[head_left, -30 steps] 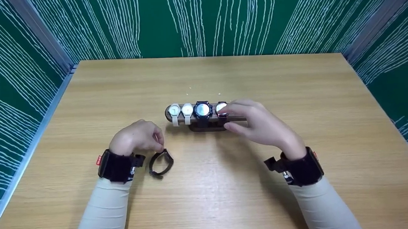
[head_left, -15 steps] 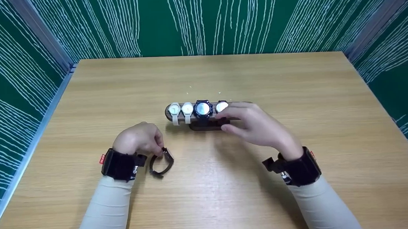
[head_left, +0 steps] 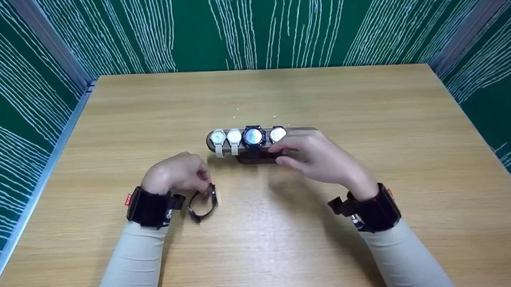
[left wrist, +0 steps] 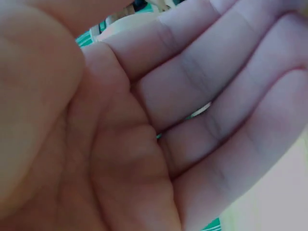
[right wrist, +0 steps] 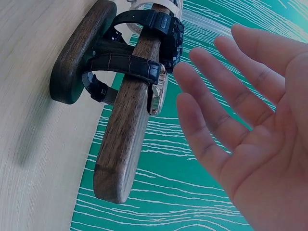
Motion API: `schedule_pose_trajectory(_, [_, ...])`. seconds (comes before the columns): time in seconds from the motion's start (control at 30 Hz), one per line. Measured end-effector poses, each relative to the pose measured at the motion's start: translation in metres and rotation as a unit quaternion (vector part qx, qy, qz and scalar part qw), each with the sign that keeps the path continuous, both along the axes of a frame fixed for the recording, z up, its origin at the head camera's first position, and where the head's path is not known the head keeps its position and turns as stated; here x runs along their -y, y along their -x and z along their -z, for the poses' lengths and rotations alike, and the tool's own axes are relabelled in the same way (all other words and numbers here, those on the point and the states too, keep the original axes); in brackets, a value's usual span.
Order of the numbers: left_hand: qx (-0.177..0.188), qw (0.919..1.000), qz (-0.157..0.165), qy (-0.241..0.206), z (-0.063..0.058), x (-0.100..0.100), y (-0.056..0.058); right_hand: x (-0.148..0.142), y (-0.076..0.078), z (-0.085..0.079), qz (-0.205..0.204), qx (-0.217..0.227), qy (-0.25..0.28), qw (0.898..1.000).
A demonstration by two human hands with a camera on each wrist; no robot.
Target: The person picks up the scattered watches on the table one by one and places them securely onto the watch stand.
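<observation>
My left hand pinches a dark-strapped wristwatch between thumb and fingertips, its strap hanging in a loop. The left wrist view is filled by the palm and fingers; that watch cannot be made out there. My right hand hovers by the right part of a dark wooden watch stand, hiding some of it in the head view. In the right wrist view its fingers are relaxed and apart from a silver-cased watch with a black leather strap. Left of it on the bar sits a chunky black watch.
Two white watches, one at the far left and one beside it, share the stand's bar. The stand's base rests on the wooden table. Green walls with white lines rise beyond the table's edges.
The watch in my left hand has turned, its case now more upright and edge-on. My right hand has drawn slightly down and left, uncovering more of the silver-cased watch's face.
</observation>
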State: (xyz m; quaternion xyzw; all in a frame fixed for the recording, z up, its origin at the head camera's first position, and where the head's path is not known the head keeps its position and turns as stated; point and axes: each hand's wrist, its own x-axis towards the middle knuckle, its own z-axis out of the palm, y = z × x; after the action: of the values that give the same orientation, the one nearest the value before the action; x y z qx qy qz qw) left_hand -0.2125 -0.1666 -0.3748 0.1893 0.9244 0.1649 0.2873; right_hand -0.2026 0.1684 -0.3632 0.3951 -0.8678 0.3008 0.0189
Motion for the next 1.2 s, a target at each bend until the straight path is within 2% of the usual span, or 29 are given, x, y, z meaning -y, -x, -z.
schedule_pose_trajectory(0.2, [-0.011, 0.9984, 0.035, -0.043, -0.002, -0.002, -0.001, 0.001, 0.001, 0.001, -0.008, -0.003, 0.008, 1.000])
schedule_pose_trajectory(0.4, [-0.068, 0.9907, 0.066, -0.097, -0.007, -0.006, -0.004, 0.002, 0.001, 0.001, -0.022, -0.018, 0.008, 1.000])
schedule_pose_trajectory(0.6, [-0.115, 0.9792, 0.065, -0.154, -0.015, -0.017, -0.007, 0.003, -0.001, 0.000, -0.030, -0.021, 0.020, 0.999])
schedule_pose_trajectory(0.7, [-0.152, 0.9670, 0.070, -0.193, -0.018, -0.022, -0.008, 0.004, -0.001, 0.000, -0.034, -0.016, 0.036, 0.999])
schedule_pose_trajectory(0.87, [-0.205, 0.9411, 0.073, -0.259, -0.018, -0.032, -0.010, 0.007, -0.003, 0.000, -0.032, 0.006, 0.041, 0.999])
schedule_pose_trajectory(1.07, [-0.263, 0.9096, 0.086, -0.310, -0.015, -0.045, -0.012, 0.011, -0.007, 0.001, -0.029, 0.081, 0.016, 0.996])
schedule_pose_trajectory(1.2, [-0.293, 0.8908, 0.081, -0.337, -0.013, -0.050, -0.013, 0.015, -0.008, 0.003, -0.022, 0.104, 0.008, 0.994])
